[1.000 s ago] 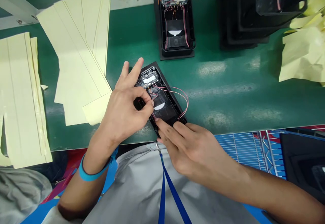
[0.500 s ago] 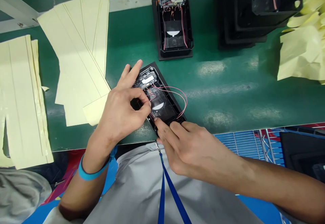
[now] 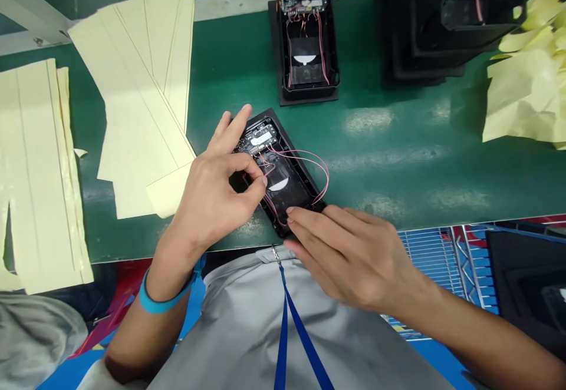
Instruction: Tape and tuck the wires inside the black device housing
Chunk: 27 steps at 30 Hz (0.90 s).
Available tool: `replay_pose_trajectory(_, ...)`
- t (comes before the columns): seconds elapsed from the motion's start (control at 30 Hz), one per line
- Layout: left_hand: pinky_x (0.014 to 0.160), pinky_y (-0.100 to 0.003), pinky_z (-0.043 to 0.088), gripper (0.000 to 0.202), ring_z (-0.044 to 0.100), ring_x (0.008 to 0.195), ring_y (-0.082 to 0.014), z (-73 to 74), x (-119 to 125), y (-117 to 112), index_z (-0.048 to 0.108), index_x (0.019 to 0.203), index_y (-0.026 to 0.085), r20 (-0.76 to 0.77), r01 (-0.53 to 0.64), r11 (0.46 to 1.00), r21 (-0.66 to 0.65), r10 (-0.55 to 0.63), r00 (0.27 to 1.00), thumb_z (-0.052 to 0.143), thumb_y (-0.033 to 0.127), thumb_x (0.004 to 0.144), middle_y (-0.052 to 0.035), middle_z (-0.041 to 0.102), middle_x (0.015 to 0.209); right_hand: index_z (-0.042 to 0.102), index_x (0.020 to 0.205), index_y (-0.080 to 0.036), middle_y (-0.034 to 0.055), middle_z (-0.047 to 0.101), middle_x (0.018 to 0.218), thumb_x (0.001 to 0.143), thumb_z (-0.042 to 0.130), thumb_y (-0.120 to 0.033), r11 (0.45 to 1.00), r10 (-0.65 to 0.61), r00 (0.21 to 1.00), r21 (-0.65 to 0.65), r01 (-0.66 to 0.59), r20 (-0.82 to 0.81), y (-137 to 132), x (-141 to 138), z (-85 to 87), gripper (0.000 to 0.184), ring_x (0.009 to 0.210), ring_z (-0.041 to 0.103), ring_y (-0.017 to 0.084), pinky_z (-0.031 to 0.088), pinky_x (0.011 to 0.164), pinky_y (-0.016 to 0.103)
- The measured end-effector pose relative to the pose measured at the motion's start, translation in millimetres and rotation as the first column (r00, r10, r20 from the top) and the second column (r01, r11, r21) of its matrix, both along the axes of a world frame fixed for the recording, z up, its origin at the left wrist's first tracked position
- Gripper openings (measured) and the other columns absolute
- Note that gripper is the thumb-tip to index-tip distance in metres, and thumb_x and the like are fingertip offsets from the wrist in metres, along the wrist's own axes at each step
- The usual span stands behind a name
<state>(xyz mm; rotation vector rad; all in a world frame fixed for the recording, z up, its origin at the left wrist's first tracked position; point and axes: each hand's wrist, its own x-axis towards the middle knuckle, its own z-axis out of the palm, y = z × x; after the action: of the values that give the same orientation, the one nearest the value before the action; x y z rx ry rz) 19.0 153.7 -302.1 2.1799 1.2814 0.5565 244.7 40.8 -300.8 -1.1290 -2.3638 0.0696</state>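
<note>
Green bench (image 3: 415, 178) carried open black housing (image 3: 289, 194), askew at near edge. Right hand (image 3: 349, 248) over that edge, fingers together, grip unclear; left hand (image 3: 223, 184) above bench, apparently pinching thin red wire (image 3: 274, 167). Looked like wire-tucking step; next move probably needed light fingertip press.

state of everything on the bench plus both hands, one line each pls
left hand: thumb and forefinger pinched, seemingly on a thin wire
right hand: fingertips at the near casing's lower end
near casing: open, lying at an angle
pink wire loop: bulging past its right edge
far casing: open, wires inside
black casings: stacked
yellow sheets: overlapping
yellow paper: crumpled
</note>
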Motion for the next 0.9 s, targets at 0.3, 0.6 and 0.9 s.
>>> replay_pose_trajectory(0.3,0.146,-0.057,0.03,0.015,0.031,0.171,-0.0301,1.8,0,0,0.076,0.082,0.023,0.014,0.002,1.0,-0.019,-0.002,1.0,0.067,0.022,0.093,0.0133,0.036,0.175,0.077,0.126,-0.014,0.0074,0.077,0.12,0.11,0.065,-0.039,0.994,0.032,0.992,-0.107,-0.02,0.119,8,6,4.8,0.032,0.117,0.06,0.025,0.04,0.096,0.049)
replay_pose_trajectory(0.6,0.146,-0.056,0.03,0.015,0.03,0.172,-0.0298,2.3,1,0,0.076,0.082,0.023,0.016,0.007,1.0,-0.022,-0.007,1.0,0.066,0.023,0.094,0.0139,0.036,0.175,0.08,0.102,-0.014,0.0067,0.07,0.106,0.113,0.061,-0.042,0.988,0.152,0.959,-0.048,-0.144,0.24,24,6,3.9,0.035,0.111,0.057,0.025,0.039,0.098,0.049)
replay_pose_trajectory(0.9,0.146,-0.056,0.031,0.013,0.03,0.172,-0.03,0.6,0,1,0.076,0.083,0.023,0.008,0.005,1.0,-0.017,-0.005,1.0,0.067,0.021,0.093,0.0139,0.036,0.176,0.079,0.109,-0.015,0.0067,0.064,0.106,0.115,0.056,-0.044,0.983,0.183,0.937,-0.061,-0.172,0.298,39,7,9.7,0.038,0.112,0.054,0.024,0.039,0.1,0.049)
